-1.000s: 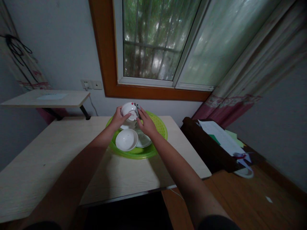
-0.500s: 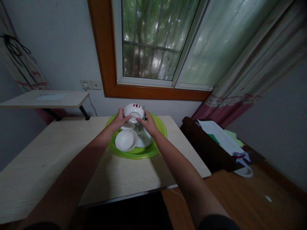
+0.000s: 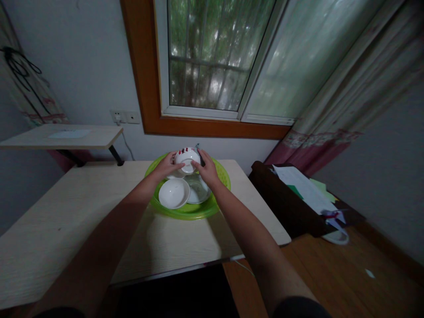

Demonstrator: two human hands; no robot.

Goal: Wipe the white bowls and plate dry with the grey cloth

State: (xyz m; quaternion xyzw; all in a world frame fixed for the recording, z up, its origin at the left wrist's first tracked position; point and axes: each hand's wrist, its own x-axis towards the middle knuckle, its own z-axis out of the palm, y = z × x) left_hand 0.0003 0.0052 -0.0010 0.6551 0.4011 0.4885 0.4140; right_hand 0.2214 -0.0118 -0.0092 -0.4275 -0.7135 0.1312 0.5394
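Observation:
Both hands grip a white bowl point(image 3: 187, 160) with red and dark figures near its edge, its underside tilted toward me. My left hand point(image 3: 166, 167) closes on its left side, thumb across the base. On the right side my right hand point(image 3: 207, 168) does the same, and a bit of greyish cloth point(image 3: 198, 146) shows beside its fingers. Below them a green plastic basin point(image 3: 185, 216) rests on the table. Inside it are a plain white bowl point(image 3: 174, 193) at the front left and a white plate point(image 3: 198, 194) to the right. Another white dish is partly hidden under the held bowl.
The light wooden table point(image 3: 109, 234) stands against the wall under the window point(image 3: 212, 62). A raised shelf point(image 3: 59, 137) with a sheet on it is at the left. Right of the table, papers point(image 3: 301, 187) lie on a dark brown piece of furniture point(image 3: 274, 198).
The held bowl has tipped, so its underside and patterned outer wall face me more, and it has shifted slightly right and down. Both hands keep hold of it.

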